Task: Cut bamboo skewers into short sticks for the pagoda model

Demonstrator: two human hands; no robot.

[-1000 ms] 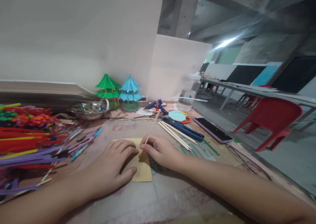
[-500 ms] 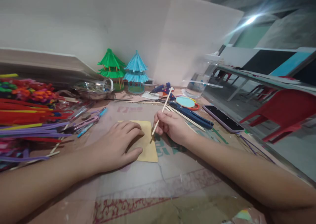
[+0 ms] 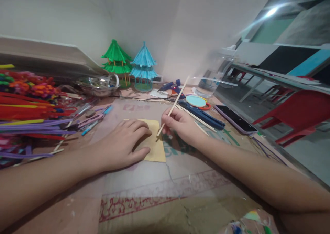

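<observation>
1. Two bare hands are seen at a yellow paper square, which is laid flat on the worktop near its middle.
2. The left hand is pressed palm-down on the paper's left part, fingers loosely spread; nothing is clasped in its grip.
3. The right hand is held just beside the paper's right edge, its grip closed round a thin wooden stick pinched between thumb and fingertips.
4. The stick is tilted up and away to the right, and its lower tip is set at the paper's right edge.
5. Coloured pipe cleaners are heaped at the left.
6. A green paper pagoda and a blue paper pagoda are stood by the back wall, with a metal bowl to their left and a glue gun to their right.
7. A phone is laid right of the right hand, well apart from the paper.
</observation>
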